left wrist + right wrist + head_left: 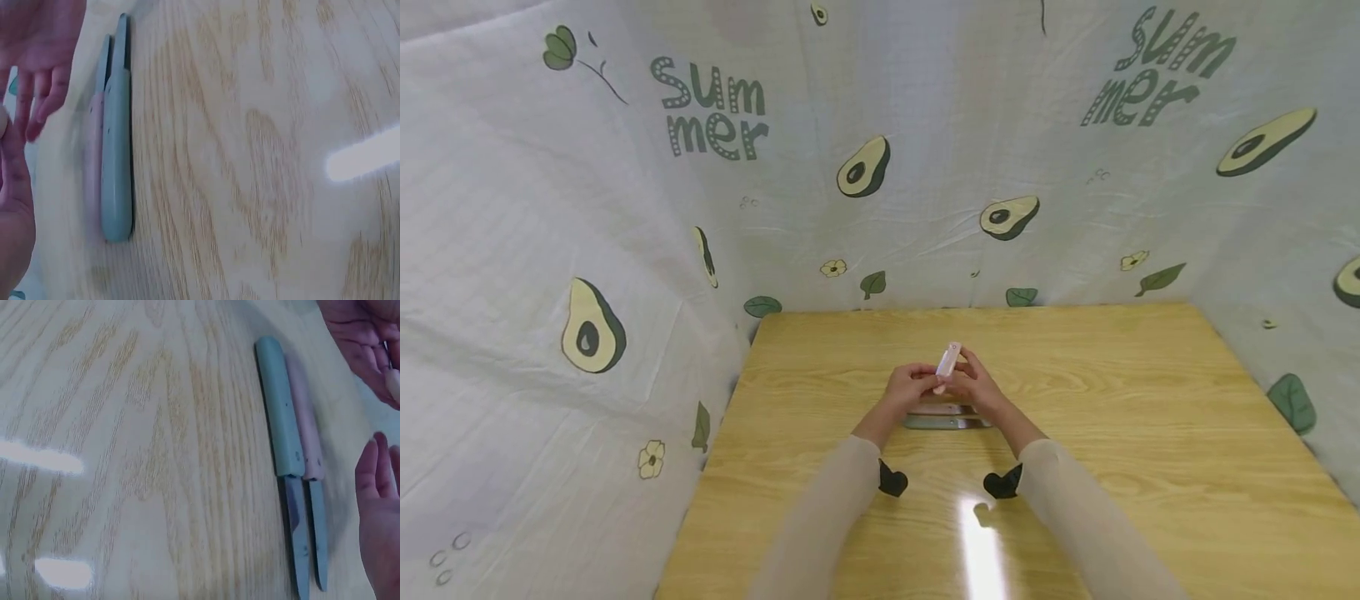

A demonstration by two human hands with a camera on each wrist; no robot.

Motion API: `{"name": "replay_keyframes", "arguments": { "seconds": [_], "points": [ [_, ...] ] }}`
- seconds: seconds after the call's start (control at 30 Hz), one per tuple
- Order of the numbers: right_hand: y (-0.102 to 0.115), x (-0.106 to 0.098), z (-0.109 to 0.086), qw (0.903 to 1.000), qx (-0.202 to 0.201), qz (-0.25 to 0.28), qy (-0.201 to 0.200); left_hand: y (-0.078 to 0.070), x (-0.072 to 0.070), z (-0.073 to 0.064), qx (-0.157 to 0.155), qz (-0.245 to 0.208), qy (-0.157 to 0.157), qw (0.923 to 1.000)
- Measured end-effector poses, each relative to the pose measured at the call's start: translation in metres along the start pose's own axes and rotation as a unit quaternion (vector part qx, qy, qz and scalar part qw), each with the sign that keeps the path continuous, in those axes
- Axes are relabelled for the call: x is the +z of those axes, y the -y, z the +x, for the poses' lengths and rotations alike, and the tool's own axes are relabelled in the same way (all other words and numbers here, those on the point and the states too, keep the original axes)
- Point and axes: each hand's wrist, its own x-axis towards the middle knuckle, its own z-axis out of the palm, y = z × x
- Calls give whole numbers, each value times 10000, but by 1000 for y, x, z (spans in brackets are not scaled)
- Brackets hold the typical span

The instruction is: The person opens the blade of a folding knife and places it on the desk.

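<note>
In the head view, my left hand point(912, 388) and right hand point(976, 387) meet above the far half of the table, around a small, flat, pale pink piece point(950, 359) with a dark dot near its upper end. The fingers of both hands pinch its lower part; its kind is unclear. Below the hands lie two knives side by side, blades pointing right: a green-handled knife point(117, 156) and a pink-handled knife point(304, 419) just beyond it. The left wrist view shows part of my right hand point(44, 56), its fingers loosely bent.
The wooden table point(1120, 433) has a glossy top with a bright reflection near its front. A white cloth point(925, 100) printed with avocados and leaves hangs behind it and along both sides. A black heart shape point(892, 480) shows at each sleeve cuff.
</note>
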Motion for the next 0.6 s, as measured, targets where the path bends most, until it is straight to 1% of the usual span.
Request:
{"name": "replay_keyframes", "arguments": {
  "seconds": [0.07,0.13,0.2,0.23,0.27,0.33,0.43,0.5,0.6],
  "points": [
    [3,-1,-3,9999,-40,-83,-64,0,-5,-2,27,487,257,9985],
    [6,-2,-6,9990,-58,-438,-91,1,-10,-6,42,944,476,9944],
    [8,-4,-8,9958,-38,-913,-68,2,-14,-11,95,1218,599,9907],
    [9,-5,-10,9944,5,-1053,-58,2,-16,-13,140,1289,604,9897],
    [11,-5,-13,9935,45,-1140,-37,2,-18,-15,185,1310,584,9895],
    [10,-7,-15,9926,61,-1209,-10,3,-20,-17,316,1278,520,9899],
    [7,-8,-18,9935,122,-1135,-37,5,-23,-20,479,1191,332,9912],
    [3,-10,-19,9936,114,-1119,-60,7,-23,-20,475,1045,239,9931],
    [4,-11,-21,9956,151,-923,-89,9,-22,-23,389,818,130,9958]
  ]
}}
